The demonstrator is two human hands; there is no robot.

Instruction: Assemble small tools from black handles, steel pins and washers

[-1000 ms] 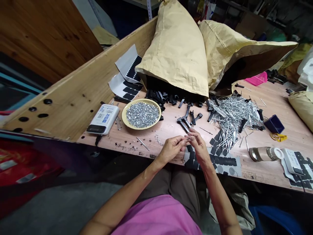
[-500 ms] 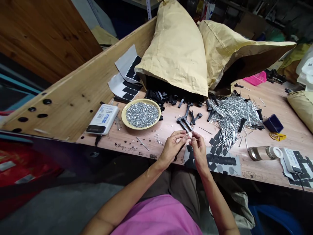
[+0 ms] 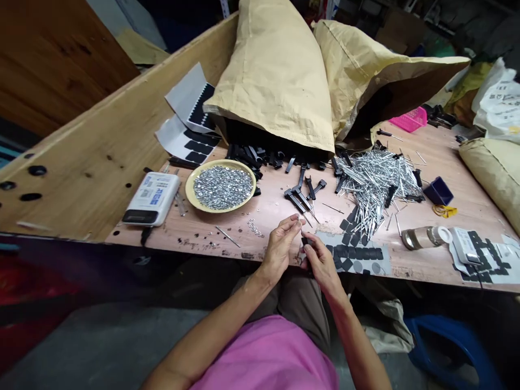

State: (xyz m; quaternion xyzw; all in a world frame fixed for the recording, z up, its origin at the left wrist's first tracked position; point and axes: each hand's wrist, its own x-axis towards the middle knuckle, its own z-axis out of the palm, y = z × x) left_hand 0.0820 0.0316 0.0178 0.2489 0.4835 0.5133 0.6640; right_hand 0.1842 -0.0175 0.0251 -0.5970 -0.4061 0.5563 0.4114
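Small black part (image 3: 304,240) being pinched by the right hand (image 3: 320,265) over the table's (image 3: 195,238) near edge, left hand (image 3: 279,250) held curled just beside, its grip unclear, black pad sheet (image 3: 357,260) laid alongside, steel pins (image 3: 377,187) heaped beyond, plate of washers (image 3: 221,187) set further left

Just beyond the right hand (image 3: 322,264) lie matt black pads (image 3: 353,252) on smooth paper backing (image 3: 384,265), ahead of the left hand (image 3: 279,250) sit shiny metal washers (image 3: 222,187) (bright, almost zinc-like), and farther on, rough kraft-paper sacks (image 3: 276,81) rest on a smooth, pale wooden tabletop (image 3: 203,238).
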